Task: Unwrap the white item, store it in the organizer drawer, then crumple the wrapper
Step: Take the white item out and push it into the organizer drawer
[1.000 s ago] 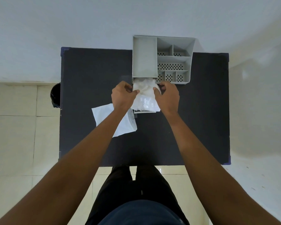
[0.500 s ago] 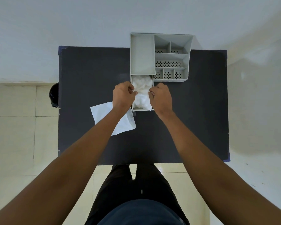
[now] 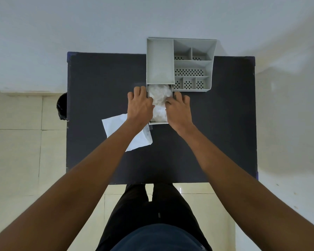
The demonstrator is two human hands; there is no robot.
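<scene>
While the white item (image 3: 159,98) lies bunched in the pulled-out drawer (image 3: 158,122), long axis toward the organizer (image 3: 211,69), left hand (image 3: 140,107) and right hand (image 3: 179,111) flank it, fingers spread, pressing. The wrapper (image 3: 114,125) lies on the surface (image 3: 98,84), nearer the left hand.

Both arms reach fwd, nearly straight, converging twd the middle. Left hand (image 3: 139,105) lies palm down, fingers spread a little, tips pointing away from the body. Right hand (image 3: 179,108) is palm down too, fingers loosely extended, thumb tucked inward. Hands sit close together w/ a narrow gap. Forearms bare.
</scene>
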